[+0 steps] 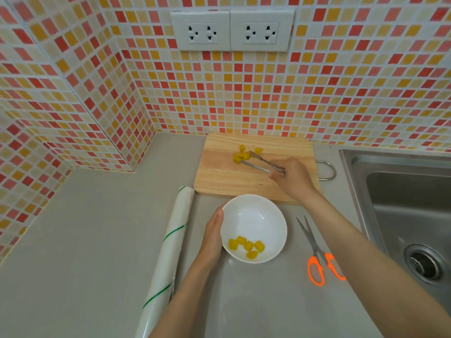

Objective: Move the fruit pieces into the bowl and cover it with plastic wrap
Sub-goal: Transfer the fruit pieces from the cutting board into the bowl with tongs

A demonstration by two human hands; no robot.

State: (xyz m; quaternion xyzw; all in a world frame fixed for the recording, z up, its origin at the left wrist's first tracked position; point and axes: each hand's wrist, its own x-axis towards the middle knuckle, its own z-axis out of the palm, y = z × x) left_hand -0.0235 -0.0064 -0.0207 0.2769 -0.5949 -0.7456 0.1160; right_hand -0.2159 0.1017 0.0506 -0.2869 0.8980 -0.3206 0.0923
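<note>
Several yellow fruit pieces (242,154) lie on a wooden cutting board (219,176) at the back of the counter. My right hand (292,178) holds metal tongs (262,164) whose tips straddle a piece in that pile. In front of the board stands a white bowl (253,215) with several yellow pieces (247,246) inside. My left hand (212,236) rests flat against the bowl's left rim. A roll of plastic wrap (168,254) with green stripes lies to the left of the bowl.
Orange-handled scissors (317,254) lie right of the bowl, under my right forearm. A steel sink (402,203) fills the right side. The tiled wall with two sockets (231,30) rises just behind the board. Grey counter (85,240) stretches to the left.
</note>
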